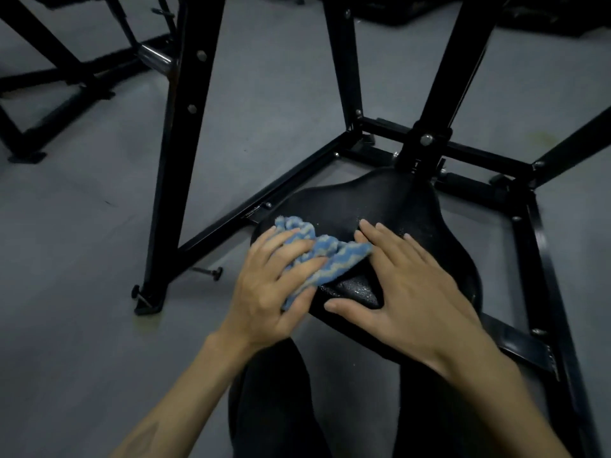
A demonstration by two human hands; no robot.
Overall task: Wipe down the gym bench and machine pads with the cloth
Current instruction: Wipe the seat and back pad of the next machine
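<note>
Left hand (274, 285) presses cloth (325, 256) onto seat pad (390, 206), fingers curled over it. Right hand (406, 285) flat on pad, fingers straight, touching cloth edge.

You have open floor (82, 226) left of the seat pad (380, 206); black frame bars (297, 173) hem it in behind and on the right, uprights (185, 127) rising beyond.
</note>
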